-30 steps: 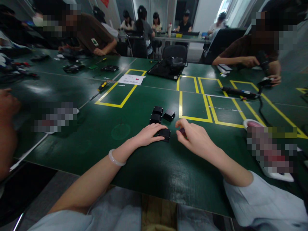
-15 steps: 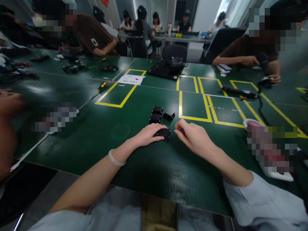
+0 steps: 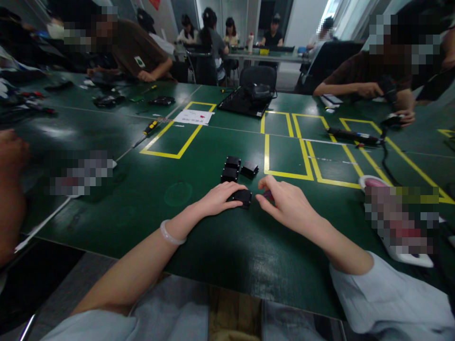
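Observation:
My left hand (image 3: pixel 224 198) rests on the table with its fingers and thumb closed around a small black block (image 3: pixel 242 197) with pale dots along its edges. To the right of that block is my right hand (image 3: pixel 284 196), its fingers curled and its thumb standing a little apart from the index finger. Something small, dark and reddish shows inside its curl, too hidden to name. Just beyond my left hand, two similar black blocks (image 3: pixel 230 169) lie one behind the other. A separate black block (image 3: pixel 250 169) sits tilted beside them.
Yellow tape outlines (image 3: pixel 289 175) mark the green table (image 3: pixel 227 251). A screwdriver (image 3: pixel 150 128) and a paper sheet (image 3: pixel 194 117) lie at left. Beyond are a black panel (image 3: pixel 241 105) and a white tray with blurred contents (image 3: pixel 408 258) at right. People work around the table.
The thumb and index finger of my right hand have parted slightly. My left hand and the black blocks have stayed in place. A hand at the far left has drawn back a little.

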Demonstrator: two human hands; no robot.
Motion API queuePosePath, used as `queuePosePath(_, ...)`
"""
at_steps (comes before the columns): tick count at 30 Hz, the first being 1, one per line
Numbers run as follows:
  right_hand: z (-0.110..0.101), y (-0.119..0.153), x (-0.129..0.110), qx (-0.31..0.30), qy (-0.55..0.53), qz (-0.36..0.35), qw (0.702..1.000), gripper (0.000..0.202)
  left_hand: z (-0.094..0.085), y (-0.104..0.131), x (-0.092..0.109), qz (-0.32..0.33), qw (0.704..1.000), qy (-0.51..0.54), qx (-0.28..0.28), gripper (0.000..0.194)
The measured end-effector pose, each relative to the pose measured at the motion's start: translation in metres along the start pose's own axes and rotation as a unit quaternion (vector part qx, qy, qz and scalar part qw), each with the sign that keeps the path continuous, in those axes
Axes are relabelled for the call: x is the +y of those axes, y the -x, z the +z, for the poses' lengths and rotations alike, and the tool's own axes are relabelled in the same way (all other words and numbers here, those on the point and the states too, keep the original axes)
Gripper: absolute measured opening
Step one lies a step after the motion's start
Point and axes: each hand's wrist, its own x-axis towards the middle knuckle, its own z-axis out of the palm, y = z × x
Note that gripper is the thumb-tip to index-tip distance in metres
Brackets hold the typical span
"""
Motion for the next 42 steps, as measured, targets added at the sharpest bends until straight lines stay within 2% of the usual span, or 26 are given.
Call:
queuePosePath(6, 0.0003, -0.0014, 0.0011, -0.006, 0.028, -0.004, 1.0, 0.018, -0.0001, -0.0009, 0.0001, -0.002, 1.0, 0.004, -0.004, 0.042)
queuePosePath(19, 0.0012, 0.0003, 0.0, 0.004, -0.003, -0.008, 1.0, 0.013, 0.0006, -0.0011, -0.001, 0.0, 1.0, -0.002, -0.004, 0.04)
queuePosePath(28, -0.0008, -0.0012, 0.0004, -0.016, 0.027, -0.002, 1.0, 0.02, 0.0001, -0.0008, 0.0, -0.003, 1.0, 0.003, -0.001, 0.041)
queuePosePath(33, 0.0014, -0.001, 0.0013, 0.005, 0.019, 0.002, 1.0, 0.013, 0.0004, -0.0009, -0.0015, -0.004, 1.0, 0.004, -0.006, 0.042)
queuePosePath(42, 0.0025, -0.0004, 0.0014, 0.011, -0.007, 0.0, 1.0, 0.015, 0.0004, -0.0017, -0.0001, -0.005, 1.0, 0.006, -0.005, 0.041)
